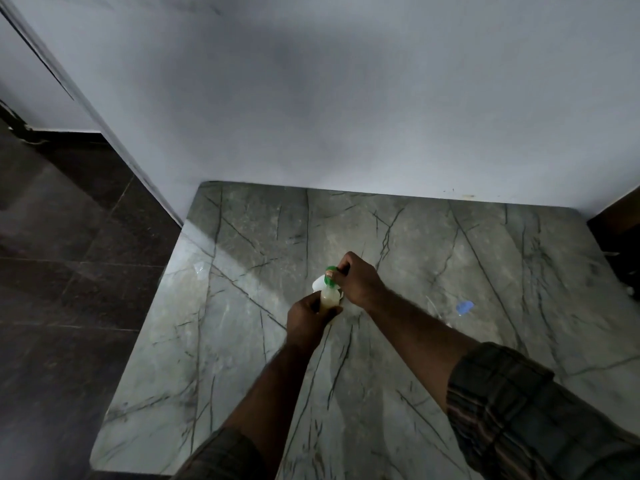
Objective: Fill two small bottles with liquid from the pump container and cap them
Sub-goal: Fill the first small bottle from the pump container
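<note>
A white pump container (318, 283) with a green pump head (329, 273) stands on the marble table (450, 341). My right hand (356, 280) curls over the green pump head from the right. Just in front of the container, my left hand (306, 318) grips a small clear bottle (328, 299) holding pale yellowish liquid, its mouth under the pump spout. A second small clear bottle (438, 311) lies faintly visible to the right, beside a blue cap (464, 307).
A faint clear object (199, 270) lies at the table's left side. A white wall (346, 98) runs along the table's far edge. Dark floor tiles (69, 271) lie beyond the left edge, and a dark gap (620, 244) sits at the far right corner.
</note>
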The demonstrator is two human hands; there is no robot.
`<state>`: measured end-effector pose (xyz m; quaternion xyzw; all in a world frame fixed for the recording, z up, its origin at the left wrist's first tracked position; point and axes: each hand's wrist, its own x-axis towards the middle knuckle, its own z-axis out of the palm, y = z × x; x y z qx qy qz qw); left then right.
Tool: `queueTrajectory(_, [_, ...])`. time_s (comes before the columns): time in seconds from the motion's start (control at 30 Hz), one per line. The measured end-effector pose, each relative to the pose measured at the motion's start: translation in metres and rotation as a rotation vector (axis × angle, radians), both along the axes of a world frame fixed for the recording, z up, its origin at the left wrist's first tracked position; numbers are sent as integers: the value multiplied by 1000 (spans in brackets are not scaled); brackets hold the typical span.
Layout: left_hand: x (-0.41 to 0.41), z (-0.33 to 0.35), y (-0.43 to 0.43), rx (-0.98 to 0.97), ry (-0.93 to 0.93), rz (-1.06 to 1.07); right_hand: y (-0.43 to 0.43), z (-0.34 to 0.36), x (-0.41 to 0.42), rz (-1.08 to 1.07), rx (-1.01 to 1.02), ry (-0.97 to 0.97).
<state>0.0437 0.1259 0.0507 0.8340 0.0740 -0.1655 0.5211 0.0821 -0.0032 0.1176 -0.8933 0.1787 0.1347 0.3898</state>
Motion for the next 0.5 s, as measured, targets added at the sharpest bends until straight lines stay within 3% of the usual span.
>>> queueTrajectory(0.5, [1, 1, -4, -39, 20, 32, -1, 9, 3, 15, -40, 21])
